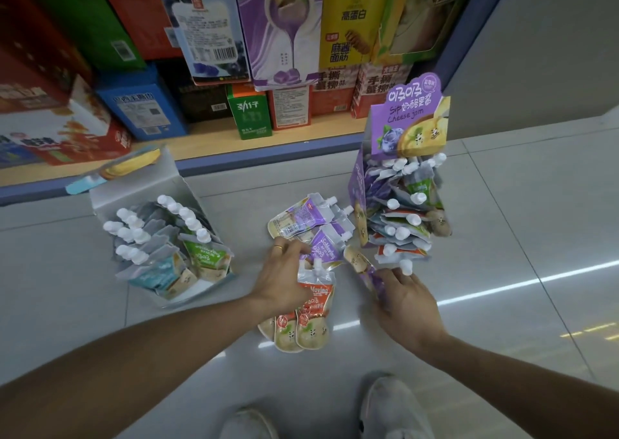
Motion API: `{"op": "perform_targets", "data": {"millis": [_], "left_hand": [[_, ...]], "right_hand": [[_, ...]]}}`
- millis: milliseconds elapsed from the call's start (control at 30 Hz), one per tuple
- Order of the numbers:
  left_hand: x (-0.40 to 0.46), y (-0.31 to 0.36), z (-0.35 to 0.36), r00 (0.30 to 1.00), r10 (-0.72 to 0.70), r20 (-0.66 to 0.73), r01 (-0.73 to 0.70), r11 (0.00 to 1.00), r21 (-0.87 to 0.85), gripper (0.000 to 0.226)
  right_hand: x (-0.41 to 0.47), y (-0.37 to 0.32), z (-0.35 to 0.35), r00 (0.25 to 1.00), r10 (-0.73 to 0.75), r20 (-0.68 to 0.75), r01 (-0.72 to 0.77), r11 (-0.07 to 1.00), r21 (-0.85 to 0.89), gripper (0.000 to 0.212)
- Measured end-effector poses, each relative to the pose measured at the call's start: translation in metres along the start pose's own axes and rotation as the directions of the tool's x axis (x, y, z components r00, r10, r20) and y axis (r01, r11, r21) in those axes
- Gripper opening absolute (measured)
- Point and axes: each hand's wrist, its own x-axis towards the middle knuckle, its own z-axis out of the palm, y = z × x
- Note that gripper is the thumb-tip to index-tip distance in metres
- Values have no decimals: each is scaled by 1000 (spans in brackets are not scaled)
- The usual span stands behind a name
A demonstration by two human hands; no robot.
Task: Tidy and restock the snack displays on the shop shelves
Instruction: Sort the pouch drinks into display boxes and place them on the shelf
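Two display boxes stand on the floor. The purple "Cheese jam" box point(398, 184) on the right is crammed with spouted pouches. A white box point(140, 200) on the left holds green, blue and grey pouches. Between them lie loose purple pouches point(303, 219). My left hand point(284, 272) grips a small stack of red pouches point(313, 308) by their spouts. My right hand point(405, 299) holds a purple pouch point(366, 271) just below the purple box.
A low wooden shelf point(207, 145) with a blue edge carries many snack cartons behind the boxes. A grey wall point(536, 53) rises on the right. The tiled floor point(502, 237) stretches right. My two shoes point(395, 408) show at the bottom.
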Motion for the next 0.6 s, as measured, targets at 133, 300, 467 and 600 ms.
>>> {"op": "perform_targets", "data": {"millis": [133, 300, 467, 600], "left_hand": [[2, -7, -8, 977, 91, 195, -76, 994, -83, 74], [7, -16, -25, 974, 210, -91, -213, 977, -26, 43], [36, -7, -30, 981, 155, -116, -126, 967, 223, 62], [51, -5, -30, 991, 75, -109, -26, 918, 395, 54]], "right_hand": [[-4, -13, 1, 994, 69, -89, -24, 904, 428, 22], [-10, -12, 4, 983, -11, -184, 89, 904, 418, 23], [-3, -3, 10, 949, -180, -258, 207, 975, 81, 42], [8, 12, 23, 967, -250, -45, 241, 959, -152, 59]]}}
